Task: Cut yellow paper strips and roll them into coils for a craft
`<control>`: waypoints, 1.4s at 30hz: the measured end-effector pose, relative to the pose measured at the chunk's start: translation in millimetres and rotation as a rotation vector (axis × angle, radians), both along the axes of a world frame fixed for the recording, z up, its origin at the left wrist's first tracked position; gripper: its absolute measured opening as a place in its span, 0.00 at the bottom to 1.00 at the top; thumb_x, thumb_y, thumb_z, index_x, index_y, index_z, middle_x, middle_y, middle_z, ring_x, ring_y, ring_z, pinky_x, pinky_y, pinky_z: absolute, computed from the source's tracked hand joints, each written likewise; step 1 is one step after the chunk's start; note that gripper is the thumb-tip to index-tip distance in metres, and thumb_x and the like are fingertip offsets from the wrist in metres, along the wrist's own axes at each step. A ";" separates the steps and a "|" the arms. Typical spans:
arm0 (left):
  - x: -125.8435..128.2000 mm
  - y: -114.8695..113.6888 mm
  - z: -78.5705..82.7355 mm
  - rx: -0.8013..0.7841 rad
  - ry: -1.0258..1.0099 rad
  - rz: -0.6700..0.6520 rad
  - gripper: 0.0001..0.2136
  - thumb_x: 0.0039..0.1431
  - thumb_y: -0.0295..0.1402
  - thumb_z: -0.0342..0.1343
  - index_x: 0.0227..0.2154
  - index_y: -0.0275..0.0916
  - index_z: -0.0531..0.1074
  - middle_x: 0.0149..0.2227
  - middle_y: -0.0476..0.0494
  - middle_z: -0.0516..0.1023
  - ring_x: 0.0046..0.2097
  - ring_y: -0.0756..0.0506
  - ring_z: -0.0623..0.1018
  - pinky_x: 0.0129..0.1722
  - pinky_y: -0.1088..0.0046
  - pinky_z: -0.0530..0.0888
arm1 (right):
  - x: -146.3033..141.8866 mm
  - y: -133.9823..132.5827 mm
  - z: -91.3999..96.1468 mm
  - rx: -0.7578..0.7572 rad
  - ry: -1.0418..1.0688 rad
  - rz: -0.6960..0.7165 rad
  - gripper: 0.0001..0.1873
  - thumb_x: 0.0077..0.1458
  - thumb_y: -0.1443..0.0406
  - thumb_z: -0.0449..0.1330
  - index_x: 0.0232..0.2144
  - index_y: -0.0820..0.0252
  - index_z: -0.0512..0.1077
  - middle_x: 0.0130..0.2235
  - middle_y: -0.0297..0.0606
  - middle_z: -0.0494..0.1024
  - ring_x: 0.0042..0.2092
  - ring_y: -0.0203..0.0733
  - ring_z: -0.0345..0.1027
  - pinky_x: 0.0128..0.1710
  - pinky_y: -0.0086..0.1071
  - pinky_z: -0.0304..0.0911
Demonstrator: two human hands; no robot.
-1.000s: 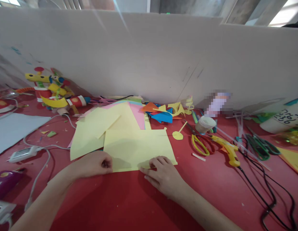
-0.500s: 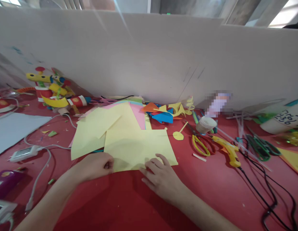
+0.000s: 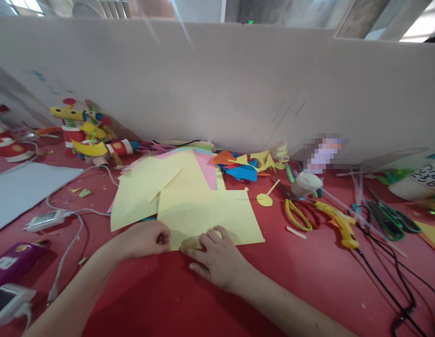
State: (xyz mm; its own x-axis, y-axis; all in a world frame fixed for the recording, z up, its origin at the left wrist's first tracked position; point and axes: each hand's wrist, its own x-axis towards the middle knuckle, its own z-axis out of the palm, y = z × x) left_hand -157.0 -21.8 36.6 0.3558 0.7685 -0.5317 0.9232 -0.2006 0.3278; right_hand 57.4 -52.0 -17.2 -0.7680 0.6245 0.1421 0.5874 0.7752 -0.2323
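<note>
A pale yellow sheet of paper (image 3: 210, 213) lies flat on the red table (image 3: 301, 271) in front of me. My left hand (image 3: 143, 239) is curled into a loose fist and rests on the sheet's near left corner. My right hand (image 3: 215, 257) lies beside it with fingers bent, the fingertips pressing down on the sheet's near edge. The two hands are close together, almost touching. More yellow and pink sheets (image 3: 147, 187) are stacked behind the front sheet.
Yellow-handled scissors (image 3: 298, 213), a yellow glue gun (image 3: 338, 223) with black cable, green scissors (image 3: 389, 217), a paper cup (image 3: 304, 183) and coloured paper scraps (image 3: 243, 164) lie to the right. A paper-cup craft figure (image 3: 87, 135), white charger (image 3: 45, 220) and cables sit left. A grey partition (image 3: 221, 84) runs behind.
My right hand has slid left along the sheet's near edge, toward my left hand. The left hand has stayed on the corner. The camera view has shifted slightly.
</note>
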 end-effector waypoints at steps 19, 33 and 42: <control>-19.7 1.0 2.4 0.007 0.038 0.072 0.09 0.43 0.36 0.49 0.21 0.38 0.71 0.24 0.48 0.73 0.28 0.46 0.70 0.25 0.75 0.60 | 1.1 -0.9 -1.1 0.014 0.011 -0.024 0.18 0.58 0.54 0.46 0.51 0.41 0.60 0.37 0.36 0.66 0.40 0.43 0.55 0.45 0.41 0.47; -25.2 2.0 2.3 -0.076 -0.028 0.070 0.08 0.42 0.35 0.49 0.21 0.37 0.70 0.23 0.49 0.72 0.27 0.47 0.70 0.24 0.76 0.60 | 0.8 -0.7 -1.5 -0.002 0.017 -0.026 0.19 0.58 0.54 0.46 0.51 0.40 0.60 0.38 0.36 0.67 0.40 0.44 0.55 0.45 0.42 0.47; -24.1 -3.3 2.7 0.019 0.155 0.091 0.09 0.42 0.39 0.50 0.18 0.38 0.67 0.21 0.48 0.71 0.26 0.46 0.69 0.22 0.75 0.56 | -1.4 -0.1 1.1 0.020 -0.011 0.004 0.19 0.57 0.56 0.49 0.51 0.46 0.61 0.38 0.37 0.67 0.41 0.43 0.57 0.49 0.45 0.46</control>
